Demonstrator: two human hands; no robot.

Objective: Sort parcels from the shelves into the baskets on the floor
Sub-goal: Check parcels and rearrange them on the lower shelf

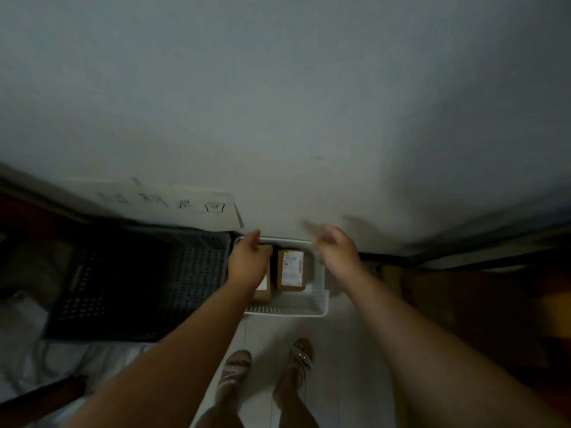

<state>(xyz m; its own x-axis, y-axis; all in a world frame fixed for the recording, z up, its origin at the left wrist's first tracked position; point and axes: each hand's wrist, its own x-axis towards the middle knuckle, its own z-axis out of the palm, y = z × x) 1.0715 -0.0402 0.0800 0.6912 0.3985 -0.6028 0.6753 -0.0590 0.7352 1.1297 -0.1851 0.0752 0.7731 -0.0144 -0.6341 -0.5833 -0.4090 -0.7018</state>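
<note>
A white basket (pixel 287 310) stands on the floor against the wall, straight below me. Two brown cardboard parcels lie in it: one with a white label (pixel 290 270) on the right, and a second parcel (pixel 264 291) on the left, partly under my left hand. My left hand (pixel 248 262) reaches down into the basket and rests on that left parcel; its grip is hidden. My right hand (pixel 338 250) hovers over the basket's right rim, blurred, fingers loosely curled, with nothing visible in it.
A large dark perforated crate (pixel 139 282) sits on the floor left of the white basket. A paper sign with writing (pixel 167 200) hangs on the wall above it. My feet in sandals (pixel 268 366) stand just before the basket. Dark shelving or boxes (pixel 463 304) stand at right.
</note>
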